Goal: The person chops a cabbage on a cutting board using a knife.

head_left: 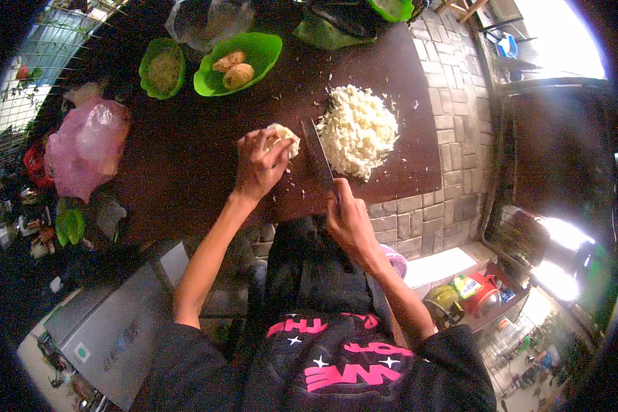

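My left hand (262, 161) is closed over a pale chunk of cabbage (285, 137), pressing it on the dark brown table (185, 158). In my right hand (350, 218) is the handle of a kitchen knife (318, 152). Its blade points away from me, between the chunk and a big heap of finely cut, whitish cabbage (360, 134). The blade is apart from the chunk and close along the heap's left side. Small shreds lie scattered around the heap and below the chunk.
Beyond my left hand are a green leaf-shaped bowl (268, 49) with two brownish tubers (237, 75), and a smaller green bowl (163, 67) of grainy stuff. A clear plastic bag (206, 24) lies behind them. A pink plastic bag (89, 144) sits at left. Paving (453, 137) borders the table's right edge.
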`<action>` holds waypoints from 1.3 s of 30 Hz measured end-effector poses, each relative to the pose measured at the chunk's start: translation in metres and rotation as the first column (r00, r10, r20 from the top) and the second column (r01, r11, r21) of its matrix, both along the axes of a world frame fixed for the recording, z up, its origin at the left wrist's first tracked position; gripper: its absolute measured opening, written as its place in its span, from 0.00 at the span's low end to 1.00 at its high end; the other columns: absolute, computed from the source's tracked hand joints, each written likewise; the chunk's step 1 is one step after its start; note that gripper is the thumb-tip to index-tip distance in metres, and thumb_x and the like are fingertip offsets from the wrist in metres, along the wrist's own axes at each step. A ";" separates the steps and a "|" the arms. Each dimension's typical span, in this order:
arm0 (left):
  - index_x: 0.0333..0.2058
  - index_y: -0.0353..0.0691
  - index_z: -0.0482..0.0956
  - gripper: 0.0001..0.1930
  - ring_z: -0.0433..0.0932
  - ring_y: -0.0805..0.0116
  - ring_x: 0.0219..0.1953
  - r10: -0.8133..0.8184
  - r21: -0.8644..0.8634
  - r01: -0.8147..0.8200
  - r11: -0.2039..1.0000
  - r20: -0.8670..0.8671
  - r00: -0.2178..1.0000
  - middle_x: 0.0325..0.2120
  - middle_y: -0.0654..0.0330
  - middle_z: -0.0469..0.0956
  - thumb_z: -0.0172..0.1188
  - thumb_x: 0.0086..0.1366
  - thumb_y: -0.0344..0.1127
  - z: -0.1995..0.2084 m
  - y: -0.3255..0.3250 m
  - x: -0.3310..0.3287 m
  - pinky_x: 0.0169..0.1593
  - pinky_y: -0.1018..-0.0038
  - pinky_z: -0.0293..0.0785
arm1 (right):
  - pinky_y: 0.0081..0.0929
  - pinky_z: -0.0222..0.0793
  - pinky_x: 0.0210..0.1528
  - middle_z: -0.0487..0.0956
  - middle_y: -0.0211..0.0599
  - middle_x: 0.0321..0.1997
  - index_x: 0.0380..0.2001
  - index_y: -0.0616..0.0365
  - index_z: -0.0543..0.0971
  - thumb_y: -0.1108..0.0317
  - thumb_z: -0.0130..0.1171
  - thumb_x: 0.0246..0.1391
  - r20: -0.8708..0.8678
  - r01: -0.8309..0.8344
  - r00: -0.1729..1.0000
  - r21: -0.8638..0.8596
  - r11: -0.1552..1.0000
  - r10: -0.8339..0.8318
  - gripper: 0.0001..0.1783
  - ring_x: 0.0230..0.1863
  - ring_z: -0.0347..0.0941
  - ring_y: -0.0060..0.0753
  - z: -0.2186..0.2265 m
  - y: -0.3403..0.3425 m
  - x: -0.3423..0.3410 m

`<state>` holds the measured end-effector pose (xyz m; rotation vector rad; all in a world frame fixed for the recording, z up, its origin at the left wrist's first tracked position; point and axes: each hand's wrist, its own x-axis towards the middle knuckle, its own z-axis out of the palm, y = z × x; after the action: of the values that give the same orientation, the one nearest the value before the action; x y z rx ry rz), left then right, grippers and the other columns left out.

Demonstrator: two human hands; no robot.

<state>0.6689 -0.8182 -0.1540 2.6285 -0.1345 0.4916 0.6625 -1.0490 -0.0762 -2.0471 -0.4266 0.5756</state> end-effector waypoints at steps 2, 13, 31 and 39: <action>0.39 0.48 0.81 0.10 0.69 0.60 0.44 -0.019 -0.011 0.019 1.000 -0.013 1.000 0.40 0.61 0.70 0.59 0.58 0.37 0.004 0.005 -0.007 0.48 0.62 0.64 | 0.52 0.63 0.25 0.73 0.56 0.19 0.52 0.61 0.60 0.73 0.53 0.53 0.025 0.043 0.999 -0.107 0.993 -0.041 0.24 0.21 0.70 0.62 -0.003 0.008 -0.001; 0.37 0.48 0.79 0.10 0.69 0.60 0.39 -0.277 -0.176 0.260 0.950 -0.084 0.957 0.38 0.60 0.68 0.62 0.55 0.37 0.011 0.029 0.012 0.43 0.63 0.66 | 0.55 0.63 0.25 0.73 0.61 0.20 0.50 0.62 0.58 0.72 0.51 0.54 -0.079 0.139 0.982 -0.321 0.937 -0.173 0.22 0.23 0.72 0.65 -0.037 0.046 -0.037; 0.44 0.50 0.77 0.18 0.67 0.60 0.45 -0.414 -0.187 0.375 0.908 -0.266 0.871 0.43 0.60 0.67 0.64 0.54 0.40 0.006 0.049 0.009 0.46 0.62 0.63 | 0.58 0.68 0.21 0.73 0.63 0.16 0.41 0.64 0.60 0.65 0.44 0.63 -0.212 0.311 0.867 -0.479 0.821 -0.452 0.13 0.21 0.73 0.66 -0.020 0.108 -0.065; 0.46 0.53 0.77 0.21 0.66 0.61 0.47 -0.350 -0.123 0.329 0.936 -0.241 0.905 0.43 0.62 0.67 0.65 0.51 0.44 -0.009 0.047 0.003 0.48 0.62 0.60 | 0.51 0.71 0.20 0.74 0.56 0.15 0.39 0.64 0.61 0.65 0.45 0.62 -0.244 0.257 0.845 -0.594 0.762 -0.475 0.12 0.20 0.75 0.59 -0.015 0.106 -0.056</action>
<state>0.6715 -0.7708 -0.1633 2.4884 -0.4695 0.0295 0.6062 -0.9427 -0.0912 -2.3848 0.4389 0.8952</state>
